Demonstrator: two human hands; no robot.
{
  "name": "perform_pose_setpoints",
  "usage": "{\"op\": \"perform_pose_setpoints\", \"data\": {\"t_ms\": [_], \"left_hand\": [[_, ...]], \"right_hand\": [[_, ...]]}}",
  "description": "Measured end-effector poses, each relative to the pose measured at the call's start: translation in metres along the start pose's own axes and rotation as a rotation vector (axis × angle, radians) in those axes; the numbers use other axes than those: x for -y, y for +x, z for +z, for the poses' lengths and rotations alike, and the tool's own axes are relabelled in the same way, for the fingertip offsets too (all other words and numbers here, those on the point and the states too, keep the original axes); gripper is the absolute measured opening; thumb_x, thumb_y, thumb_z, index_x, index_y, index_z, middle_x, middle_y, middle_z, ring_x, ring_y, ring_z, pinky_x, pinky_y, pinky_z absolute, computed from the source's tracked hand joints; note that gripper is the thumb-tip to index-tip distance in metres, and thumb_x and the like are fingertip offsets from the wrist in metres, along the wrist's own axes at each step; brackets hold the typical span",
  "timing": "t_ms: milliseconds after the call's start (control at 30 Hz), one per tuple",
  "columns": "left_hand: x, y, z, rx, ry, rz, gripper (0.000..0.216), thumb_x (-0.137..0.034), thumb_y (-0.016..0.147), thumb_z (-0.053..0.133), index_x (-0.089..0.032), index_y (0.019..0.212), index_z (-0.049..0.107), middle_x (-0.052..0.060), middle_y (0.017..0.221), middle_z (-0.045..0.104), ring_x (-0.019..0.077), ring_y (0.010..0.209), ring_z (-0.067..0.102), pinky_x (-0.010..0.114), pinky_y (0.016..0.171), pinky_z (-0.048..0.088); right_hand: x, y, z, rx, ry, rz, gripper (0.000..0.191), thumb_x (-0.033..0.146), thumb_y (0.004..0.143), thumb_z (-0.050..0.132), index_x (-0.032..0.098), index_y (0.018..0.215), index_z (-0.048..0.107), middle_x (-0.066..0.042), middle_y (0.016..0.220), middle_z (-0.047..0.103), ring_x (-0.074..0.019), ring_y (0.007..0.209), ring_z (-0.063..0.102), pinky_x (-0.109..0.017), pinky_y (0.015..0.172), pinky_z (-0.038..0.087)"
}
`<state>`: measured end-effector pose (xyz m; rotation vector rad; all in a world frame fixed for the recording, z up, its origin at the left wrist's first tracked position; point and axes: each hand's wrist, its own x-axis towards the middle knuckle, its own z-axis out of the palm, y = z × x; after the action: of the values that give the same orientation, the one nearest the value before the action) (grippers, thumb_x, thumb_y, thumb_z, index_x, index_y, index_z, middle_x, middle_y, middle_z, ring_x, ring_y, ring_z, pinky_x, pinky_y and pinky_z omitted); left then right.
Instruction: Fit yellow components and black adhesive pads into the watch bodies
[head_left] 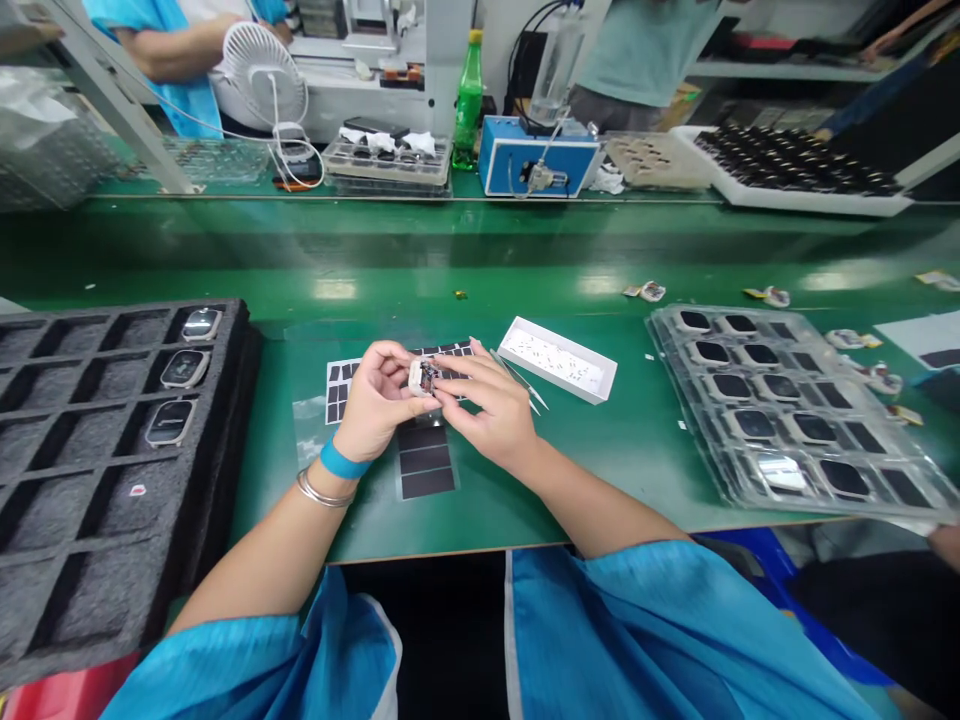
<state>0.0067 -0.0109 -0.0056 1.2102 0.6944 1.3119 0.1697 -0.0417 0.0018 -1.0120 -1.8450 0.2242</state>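
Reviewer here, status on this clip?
Left hand, right hand on small white-cased circuit module. Tweezers beside right hand. Black pad sheet below hands.

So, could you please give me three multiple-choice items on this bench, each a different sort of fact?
1. How many watch bodies sit in the black foam tray? A) Two B) Three C) Five
2. Where do the tweezers lie? A) In the foam tray B) On the far shelf C) Beside the white box
3. How is the small white device placed? A) Lying loose B) Held by left hand and right hand C) Boxed

B: three show in its cells. C: they lie next to it. B: both grip it.
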Motion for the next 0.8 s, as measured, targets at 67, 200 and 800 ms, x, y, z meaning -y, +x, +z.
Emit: {"op": "perform_pose_setpoints", "data": {"t_ms": [67, 200, 800], "left_hand": [[0.001, 0.0, 0.0, -0.007, 0.026, 0.021, 0.065, -0.026, 0.045, 0.095, -0.023, 0.09, 0.049, -0.003, 0.091, 0.061, 0.0111, 0.087, 0.065, 0.02, 0.074, 0.054], [0.003, -0.002, 0.001, -0.032, 0.061, 0.029, 0.065, -0.029, 0.045, 0.095, -0.023, 0.09, 0.049, -0.003, 0.092, 0.06, 0.0114, 0.086, 0.064, 0.021, 0.074, 0.055], [-0.004, -0.002, 0.0, 0.058, -0.259, -0.261, 0.062, -0.025, 0.055, 0.091, -0.026, 0.105, 0.054, -0.001, 0.097, 0.069, 0.0149, 0.088, 0.069, 0.026, 0.077, 0.055]], "right_hand": [[-0.001, 0.0, 0.0, 0.015, 0.006, -0.002, 0.019, 0.021, 0.09, 0.058, 0.03, 0.089, 0.074, -0.003, 0.118, 0.072, -0.0218, 0.104, 0.07, -0.057, 0.117, 0.037], [-0.003, 0.0, -0.001, 0.02, -0.01, 0.01, 0.02, 0.021, 0.09, 0.056, 0.03, 0.088, 0.074, -0.002, 0.117, 0.072, -0.0217, 0.106, 0.069, -0.056, 0.117, 0.039], [-0.042, 0.029, -0.098, 0.131, -0.482, 0.57, 0.014, 0.018, 0.083, 0.059, 0.02, 0.085, 0.073, -0.01, 0.091, 0.075, -0.0321, 0.095, 0.069, -0.053, 0.095, 0.05]]}}
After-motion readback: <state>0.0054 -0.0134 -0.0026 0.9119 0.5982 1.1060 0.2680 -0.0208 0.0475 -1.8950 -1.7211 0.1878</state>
